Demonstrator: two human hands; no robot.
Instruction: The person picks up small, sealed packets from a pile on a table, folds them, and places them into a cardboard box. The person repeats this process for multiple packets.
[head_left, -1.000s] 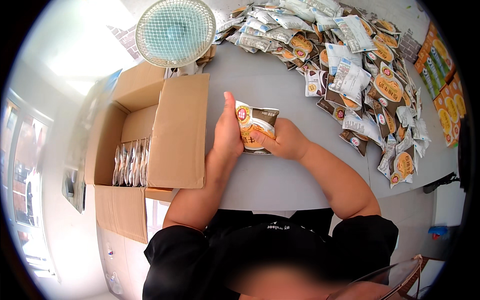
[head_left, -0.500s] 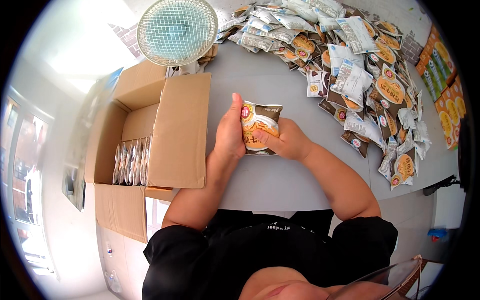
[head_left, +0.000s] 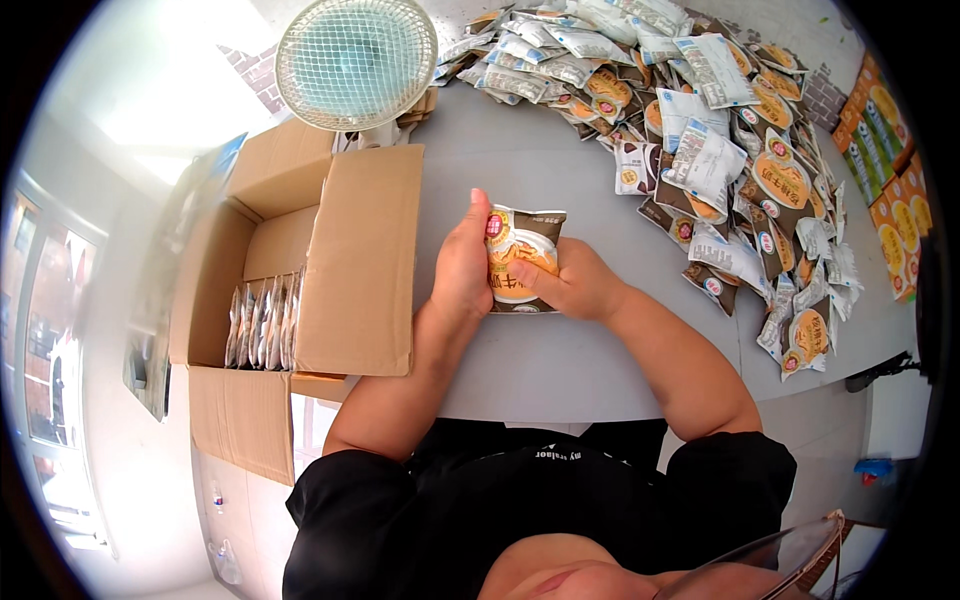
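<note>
Where both hands close round it, brown snack packet (head_left: pixel 522 258) half covered: left hand (head_left: pixel 462 268), right hand (head_left: pixel 573 287).

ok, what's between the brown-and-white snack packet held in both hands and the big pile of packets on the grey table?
Head view: only bare grey table lies between the held brown-and-white snack packet and the pile of packets.

Bright daylight from my left, window (head_left: pixel 55 400) side blown out, upper-left corner pure glare. Bench (head_left: pixel 560 360) evenly lit, soft shadows under my hands (head_left: pixel 520 275). Centre sharp. Heavy fisheye bend at the rim, black vignette all round, bottom edge out of focus.
</note>
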